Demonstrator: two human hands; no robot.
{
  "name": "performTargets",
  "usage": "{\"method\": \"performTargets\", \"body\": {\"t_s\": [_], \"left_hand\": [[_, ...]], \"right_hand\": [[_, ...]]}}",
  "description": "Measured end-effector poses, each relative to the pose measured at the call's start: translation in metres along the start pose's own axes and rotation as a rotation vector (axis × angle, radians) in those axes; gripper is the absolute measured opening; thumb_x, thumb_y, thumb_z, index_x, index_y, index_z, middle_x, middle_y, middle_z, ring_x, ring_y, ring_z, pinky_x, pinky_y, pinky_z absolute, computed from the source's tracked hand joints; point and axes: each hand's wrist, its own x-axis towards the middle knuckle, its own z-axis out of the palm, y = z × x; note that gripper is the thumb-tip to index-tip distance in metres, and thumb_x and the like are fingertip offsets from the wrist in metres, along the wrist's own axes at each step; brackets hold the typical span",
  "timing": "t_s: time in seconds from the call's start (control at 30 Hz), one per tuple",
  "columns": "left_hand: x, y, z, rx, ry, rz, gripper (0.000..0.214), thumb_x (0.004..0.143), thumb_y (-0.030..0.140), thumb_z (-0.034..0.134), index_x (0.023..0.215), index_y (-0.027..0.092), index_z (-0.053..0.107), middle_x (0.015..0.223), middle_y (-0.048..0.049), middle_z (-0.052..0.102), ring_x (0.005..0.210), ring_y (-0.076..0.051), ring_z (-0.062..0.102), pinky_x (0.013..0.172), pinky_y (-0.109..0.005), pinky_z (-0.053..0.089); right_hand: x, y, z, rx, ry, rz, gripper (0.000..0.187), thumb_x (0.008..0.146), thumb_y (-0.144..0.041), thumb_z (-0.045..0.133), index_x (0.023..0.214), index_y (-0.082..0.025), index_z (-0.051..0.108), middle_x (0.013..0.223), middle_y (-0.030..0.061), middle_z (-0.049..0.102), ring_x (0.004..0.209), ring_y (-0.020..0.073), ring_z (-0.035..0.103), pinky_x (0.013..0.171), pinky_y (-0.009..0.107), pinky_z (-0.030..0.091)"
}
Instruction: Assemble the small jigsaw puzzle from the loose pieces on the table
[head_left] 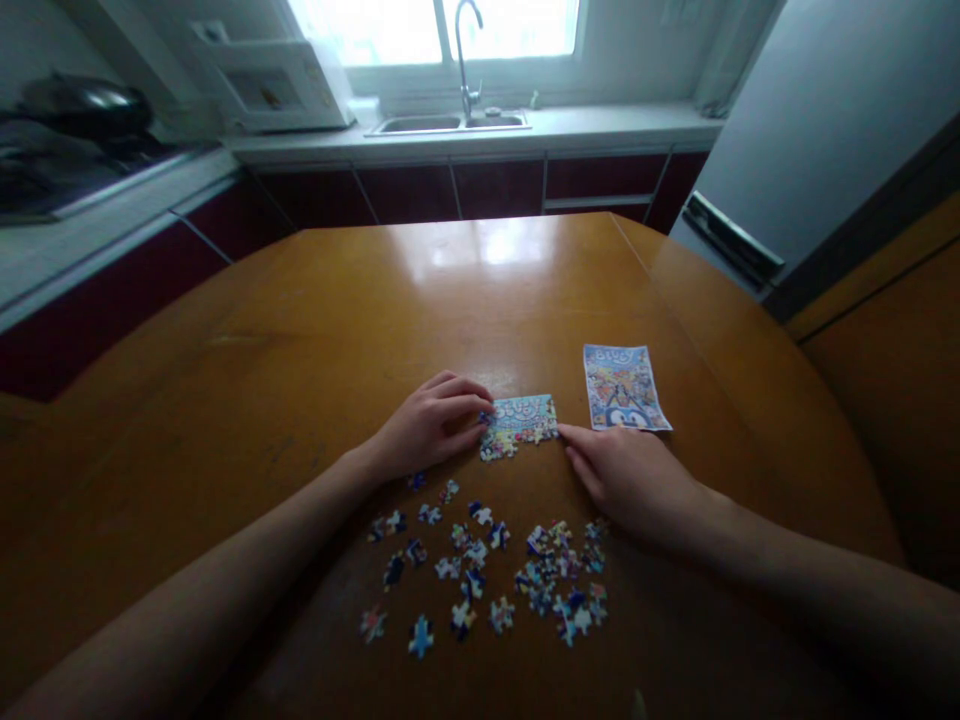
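A partly joined strip of jigsaw puzzle (519,422) lies on the wooden table (315,330). My left hand (427,428) rests at its left edge, fingers bent and pressed together, fingertips touching the strip. My right hand (630,480) lies at the strip's right edge, fingers stretched towards it, index fingertip touching the lower right corner. Several loose puzzle pieces (487,570) are scattered between my forearms. A printed reference picture (624,388) lies just right of the strip.
Behind the table runs a kitchen counter with a sink and faucet (465,100) under a window. A white microwave (274,85) stands left of it, a stove with a dark pot (86,105) far left. A grey refrigerator (817,130) stands at right.
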Motion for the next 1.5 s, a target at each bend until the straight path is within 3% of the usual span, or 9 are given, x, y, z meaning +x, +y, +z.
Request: {"method": "performTargets", "body": {"t_s": [0.2, 0.4, 0.6, 1.07, 1.5], "left_hand": [[-0.003, 0.002, -0.002, 0.008, 0.033, 0.046, 0.026, 0.093, 0.021, 0.056, 0.116, 0.026, 0.066, 0.115, -0.0071, 0.062, 0.108, -0.021, 0.054, 0.096, -0.039, 0.046], [-0.005, 0.012, -0.006, 0.053, -0.075, 0.194, 0.029, 0.09, 0.021, 0.06, 0.117, 0.029, 0.065, 0.122, -0.0057, 0.06, 0.11, -0.023, 0.049, 0.098, -0.04, 0.045], [-0.002, 0.019, -0.008, 0.079, -0.158, 0.188, 0.029, 0.091, 0.025, 0.06, 0.119, 0.03, 0.066, 0.126, -0.006, 0.058, 0.114, -0.025, 0.047, 0.102, -0.043, 0.044], [-0.007, 0.018, -0.003, 0.225, -0.135, 0.202, 0.032, 0.09, 0.025, 0.062, 0.121, 0.033, 0.064, 0.129, -0.0036, 0.058, 0.116, -0.026, 0.045, 0.103, -0.043, 0.042], [-0.003, 0.017, -0.005, 0.074, -0.154, 0.147, 0.027, 0.089, 0.028, 0.063, 0.116, 0.031, 0.067, 0.129, -0.0053, 0.056, 0.118, -0.026, 0.042, 0.105, -0.043, 0.038]], "right_hand": [[-0.001, 0.0, -0.001, 0.01, -0.005, -0.015, 0.032, 0.096, -0.025, 0.04, 0.113, -0.021, 0.067, 0.087, 0.0113, 0.075, 0.069, 0.0227, 0.068, 0.06, 0.034, 0.04], [-0.001, 0.001, 0.0, 0.007, 0.003, -0.01, 0.031, 0.095, -0.024, 0.041, 0.112, -0.021, 0.067, 0.087, 0.0106, 0.075, 0.069, 0.0215, 0.067, 0.06, 0.033, 0.039], [-0.001, 0.0, 0.0, 0.016, 0.004, -0.009, 0.031, 0.096, -0.025, 0.041, 0.111, -0.021, 0.068, 0.086, 0.011, 0.075, 0.068, 0.0211, 0.067, 0.06, 0.033, 0.039], [0.0, 0.003, 0.002, 0.032, 0.015, -0.023, 0.028, 0.096, -0.027, 0.041, 0.104, -0.021, 0.067, 0.085, 0.0095, 0.074, 0.068, 0.0201, 0.065, 0.059, 0.033, 0.036], [0.006, 0.005, 0.001, 0.066, 0.066, 0.047, 0.029, 0.095, -0.025, 0.041, 0.107, -0.022, 0.068, 0.084, 0.01, 0.074, 0.067, 0.019, 0.063, 0.061, 0.032, 0.036]]}}
